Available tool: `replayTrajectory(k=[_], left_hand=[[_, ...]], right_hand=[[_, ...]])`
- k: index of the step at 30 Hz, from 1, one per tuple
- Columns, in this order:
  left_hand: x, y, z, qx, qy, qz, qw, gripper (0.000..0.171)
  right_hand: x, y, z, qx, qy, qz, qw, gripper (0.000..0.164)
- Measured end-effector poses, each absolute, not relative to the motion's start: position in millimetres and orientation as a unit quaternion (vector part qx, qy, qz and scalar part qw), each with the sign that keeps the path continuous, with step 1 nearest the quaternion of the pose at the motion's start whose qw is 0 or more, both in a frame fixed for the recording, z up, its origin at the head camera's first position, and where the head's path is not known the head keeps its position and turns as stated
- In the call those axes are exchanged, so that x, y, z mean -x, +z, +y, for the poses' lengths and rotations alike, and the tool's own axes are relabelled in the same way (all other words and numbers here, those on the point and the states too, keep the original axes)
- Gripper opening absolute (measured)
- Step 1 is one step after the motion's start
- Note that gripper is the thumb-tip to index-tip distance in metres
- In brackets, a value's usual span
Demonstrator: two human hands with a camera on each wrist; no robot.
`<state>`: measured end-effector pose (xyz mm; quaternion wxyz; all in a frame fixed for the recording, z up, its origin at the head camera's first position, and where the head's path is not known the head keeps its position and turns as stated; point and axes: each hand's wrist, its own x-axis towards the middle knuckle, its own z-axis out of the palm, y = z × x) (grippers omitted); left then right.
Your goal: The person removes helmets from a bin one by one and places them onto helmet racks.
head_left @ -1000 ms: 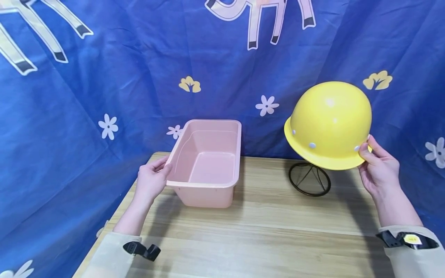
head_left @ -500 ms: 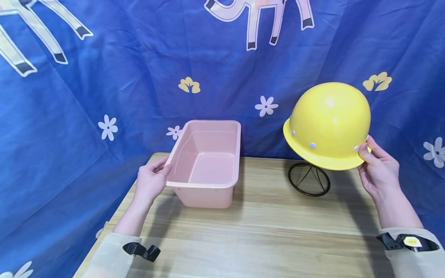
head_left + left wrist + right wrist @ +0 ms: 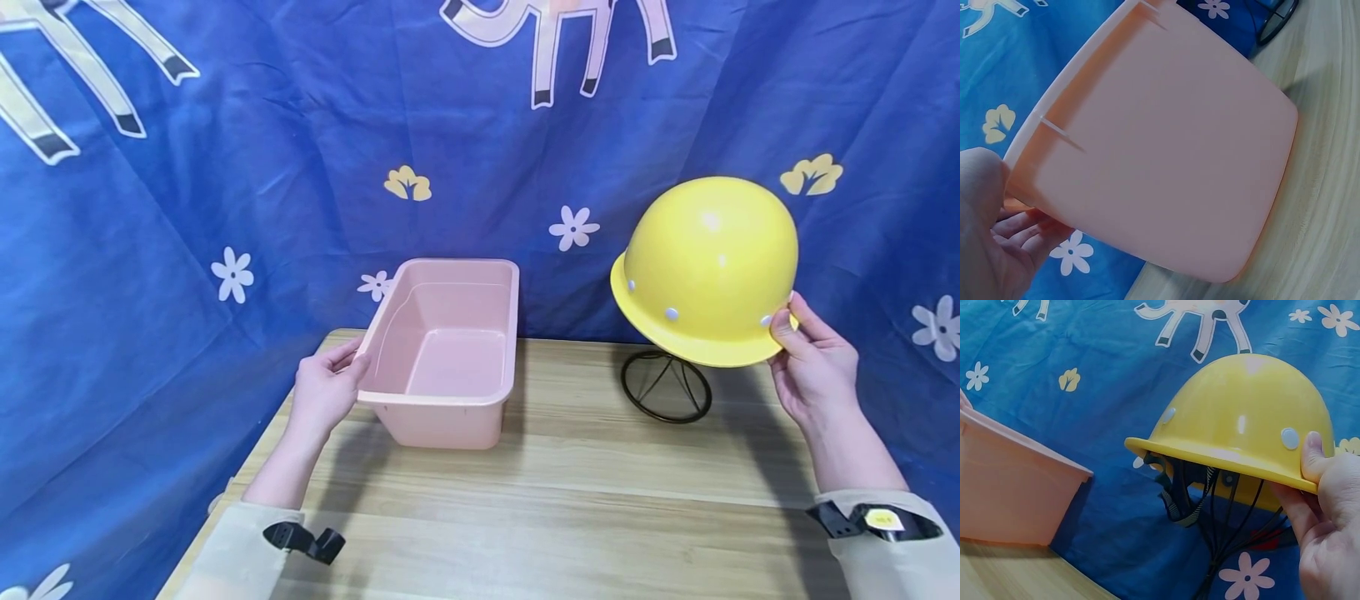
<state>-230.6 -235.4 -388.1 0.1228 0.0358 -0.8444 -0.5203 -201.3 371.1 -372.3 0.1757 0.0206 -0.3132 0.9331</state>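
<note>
A yellow hard hat (image 3: 712,267) is over a black wire stand (image 3: 667,387) at the right of the table. My right hand (image 3: 817,362) pinches its brim at the right side, thumb on top and fingers below. In the right wrist view the hat's inner strap (image 3: 1180,503) hangs under the brim beside the stand's thin rods (image 3: 1215,550). To the left, a pink plastic bin (image 3: 450,421) with nothing in it rests on the table. My left hand (image 3: 327,383) grips the bin's rim at the near left corner, the thumb over the edge.
Both objects are on a wood-grain table (image 3: 570,508), near its back edge. Close behind hangs a blue curtain (image 3: 487,192) printed with flowers and animals. Black straps with small devices sit on both sleeves (image 3: 888,533).
</note>
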Motion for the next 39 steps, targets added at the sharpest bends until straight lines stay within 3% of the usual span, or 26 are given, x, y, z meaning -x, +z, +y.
replayTrajectory(k=[12,25,29,32,37,39], left_hand=[[232.2,-385.1,-238.7,-0.008,-0.484,-0.867,0.120,0.045],[229.6,-382.2,-241.4,0.010,-0.480,-0.870,0.112,0.051],[229.3,-382.3,-244.0,0.010,-0.457,-0.882,0.113,0.056],[230.0,-380.9,-246.2,0.009,-0.438,-0.891,0.116,0.061],[231.4,-374.3,-250.8,0.024,-0.439,-0.890,0.117,0.068],[231.8,-369.5,-252.0,0.033,-0.439,-0.890,0.121,0.070]], right_hand=[[197.6,-370.3,378.8,-0.037,0.925,-0.348,0.145,0.039],[188.5,-371.7,389.5,-0.009,0.907,-0.395,0.146,0.049],[185.3,-372.9,395.6,-0.014,0.901,-0.410,0.141,0.039],[182.6,-374.7,399.5,0.000,0.870,-0.454,0.191,0.033],[178.6,-376.1,406.1,0.070,0.770,-0.528,0.352,0.040],[177.6,-374.9,409.6,0.083,0.712,-0.574,0.396,0.036]])
